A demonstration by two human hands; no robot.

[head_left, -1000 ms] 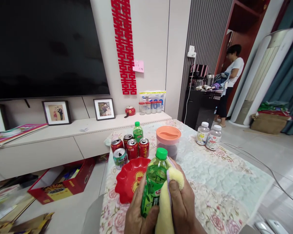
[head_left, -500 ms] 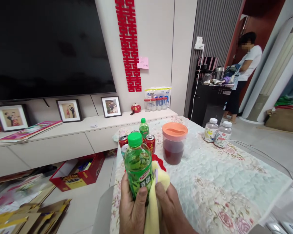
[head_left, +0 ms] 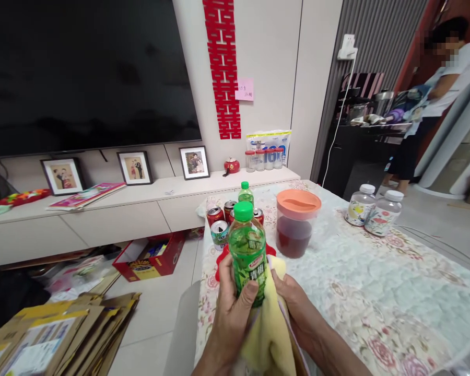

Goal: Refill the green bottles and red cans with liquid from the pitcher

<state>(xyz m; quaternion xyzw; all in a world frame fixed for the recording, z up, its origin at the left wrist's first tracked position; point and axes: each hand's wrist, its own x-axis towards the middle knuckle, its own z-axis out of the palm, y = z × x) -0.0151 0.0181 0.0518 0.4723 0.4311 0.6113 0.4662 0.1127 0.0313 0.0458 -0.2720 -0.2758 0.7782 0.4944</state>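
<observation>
A green plastic drink bottle [head_left: 246, 250] with a green cap stands upright in my left hand [head_left: 235, 300], whose fingers and thumb wrap its lower half. My right hand [head_left: 293, 300] grips a yellow cloth [head_left: 272, 324] that hangs down and touches the bottle's right side. Behind the bottle are several drink cans, among them a light-coloured can [head_left: 220, 234] and a red can [head_left: 215, 215], plus another green bottle [head_left: 245, 192]. A red scalloped tray [head_left: 222, 259] lies partly hidden behind the held bottle.
An orange-lidded pitcher [head_left: 296, 224] of dark red liquid stands on the flowered tablecloth [head_left: 360, 292]. Two clear jars [head_left: 383, 213] with white lids are at the right. A red box [head_left: 149, 258] and flattened cardboard [head_left: 62, 334] lie on the floor. A person [head_left: 442, 99] stands at the back right.
The view has swung left, so things sit further right in the picture. The bottle and cloth stay in my hands; the cloth now hangs wider below the bottle.
</observation>
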